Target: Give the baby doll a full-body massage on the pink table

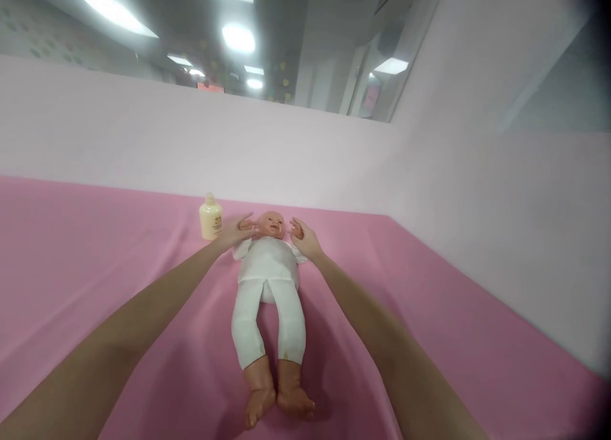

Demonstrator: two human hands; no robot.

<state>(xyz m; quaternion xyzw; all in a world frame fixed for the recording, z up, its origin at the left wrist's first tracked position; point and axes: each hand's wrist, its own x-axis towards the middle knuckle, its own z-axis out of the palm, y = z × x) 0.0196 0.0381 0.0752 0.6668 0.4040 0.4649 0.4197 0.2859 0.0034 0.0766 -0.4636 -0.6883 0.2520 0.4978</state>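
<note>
Centrally, doll (268, 281) between left hand (232, 234) and right hand (305, 239).

Baby doll (268, 281) in white suit, supine on pink sheet, bare feet toward camera.

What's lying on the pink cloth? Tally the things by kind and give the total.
Doll: 1, on its back in white clothes, with the left hand and right hand at its head
Bottle: 1, cream-coloured, upright by the left hand
Total: 2 on the pink cloth
</note>
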